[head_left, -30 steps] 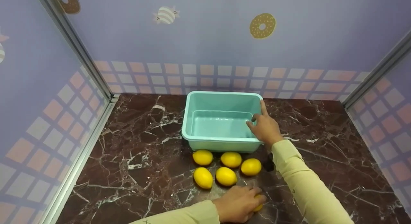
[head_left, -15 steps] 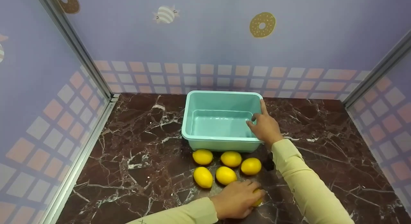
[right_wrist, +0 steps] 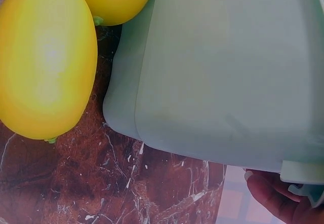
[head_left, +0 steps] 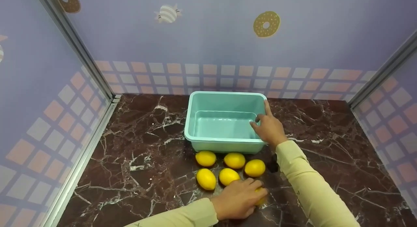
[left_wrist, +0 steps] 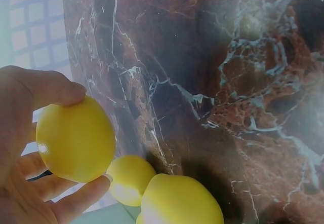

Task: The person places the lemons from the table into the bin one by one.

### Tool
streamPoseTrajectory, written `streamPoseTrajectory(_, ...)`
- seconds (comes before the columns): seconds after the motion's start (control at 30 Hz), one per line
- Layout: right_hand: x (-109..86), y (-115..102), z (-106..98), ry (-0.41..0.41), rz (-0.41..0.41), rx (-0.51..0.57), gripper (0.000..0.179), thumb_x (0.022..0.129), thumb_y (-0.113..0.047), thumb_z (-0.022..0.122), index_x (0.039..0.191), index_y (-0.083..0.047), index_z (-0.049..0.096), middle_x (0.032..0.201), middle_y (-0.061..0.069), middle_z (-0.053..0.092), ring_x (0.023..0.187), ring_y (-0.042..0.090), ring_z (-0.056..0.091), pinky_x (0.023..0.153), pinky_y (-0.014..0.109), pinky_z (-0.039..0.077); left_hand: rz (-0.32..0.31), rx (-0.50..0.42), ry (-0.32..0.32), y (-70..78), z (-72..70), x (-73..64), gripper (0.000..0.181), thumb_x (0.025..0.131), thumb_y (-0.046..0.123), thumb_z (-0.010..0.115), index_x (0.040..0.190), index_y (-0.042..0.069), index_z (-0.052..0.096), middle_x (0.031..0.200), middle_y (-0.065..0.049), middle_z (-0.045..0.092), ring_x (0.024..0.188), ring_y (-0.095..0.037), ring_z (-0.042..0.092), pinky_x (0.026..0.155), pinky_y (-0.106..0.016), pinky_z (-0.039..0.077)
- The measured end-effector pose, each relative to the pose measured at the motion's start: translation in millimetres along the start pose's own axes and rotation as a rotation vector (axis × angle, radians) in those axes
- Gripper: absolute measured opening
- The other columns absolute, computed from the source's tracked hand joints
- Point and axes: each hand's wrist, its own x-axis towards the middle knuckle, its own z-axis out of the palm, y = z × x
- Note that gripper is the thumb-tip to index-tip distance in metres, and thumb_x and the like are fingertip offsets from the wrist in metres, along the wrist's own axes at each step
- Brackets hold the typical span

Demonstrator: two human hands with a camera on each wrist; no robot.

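Note:
My left hand (head_left: 239, 199) holds a yellow lemon (left_wrist: 76, 140), thumb on one side and fingers on the other in the left wrist view. In the head view most of this lemon is behind the fingers. Several more lemons (head_left: 206, 179) lie in two loose rows in front of a mint-green plastic basin (head_left: 228, 141). The left hand overlaps the near edge of one lemon (head_left: 229, 176). At the basin's right side my right hand (head_left: 270, 128) grips the rim, index finger stretched along it and thumb over the inside. Its other fingers (right_wrist: 273, 196) show just below the rim in the right wrist view.
The dark red marbled tabletop (head_left: 146, 175) runs back to a purple wall (head_left: 211, 35) with printed squares. The basin stands near that wall. Side panels (head_left: 49, 106) with metal edging close off the left and right. A small black object (head_left: 273, 164) shows below the right cuff.
My left hand has shifted slightly away from me with the lemon, now overlapping a neighbouring lemon. The right hand and the basin have stayed in place.

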Motion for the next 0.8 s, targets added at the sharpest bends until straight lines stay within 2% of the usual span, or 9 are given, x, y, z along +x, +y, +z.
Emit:
streamPoseTrajectory(0.4, 0.5, -0.3, 0.1, -0.001, 0.021, 0.004, 0.037, 0.094, -0.039, 0.058, 0.104, -0.004, 0.067, 0.164, 0.011, 0.001, 0.085, 0.034, 0.064, 0.076, 0.048, 0.051, 0.008, 0.017, 0.051, -3.7, -1.7, -5.1, 0.033, 0.083, 0.03, 0.069, 0.113, 0.024, 0.054, 0.113, 0.005, 0.057, 0.089, -0.01, 0.058, 0.069, -0.021, 0.051)
streamPoseTrajectory(0.6, 1.3, 1.1, 0.0, -0.009, 0.025, 0.015, 0.037, 0.094, -0.038, 0.058, 0.105, -0.004, 0.067, 0.164, 0.011, 0.0, 0.081, 0.033, 0.064, 0.073, 0.047, 0.05, 0.012, 0.022, 0.026, -5.5, -7.6, -3.2, 0.033, 0.085, 0.03, 0.067, 0.115, 0.025, 0.054, 0.119, 0.004, 0.056, 0.092, -0.011, 0.057, 0.067, -0.022, 0.052)
streamPoseTrajectory(0.8, 3.0, 0.7, 0.2, -0.019, 0.028, 0.016, 0.038, 0.093, -0.038, 0.058, 0.107, -0.004, 0.067, 0.164, 0.01, -0.001, 0.085, 0.034, 0.065, 0.078, 0.049, 0.051, 0.009, 0.031, 0.018, -5.4, -12.4, -2.4, 0.033, 0.084, 0.03, 0.067, 0.113, 0.026, 0.052, 0.12, 0.005, 0.055, 0.095, -0.011, 0.057, 0.066, -0.023, 0.051)
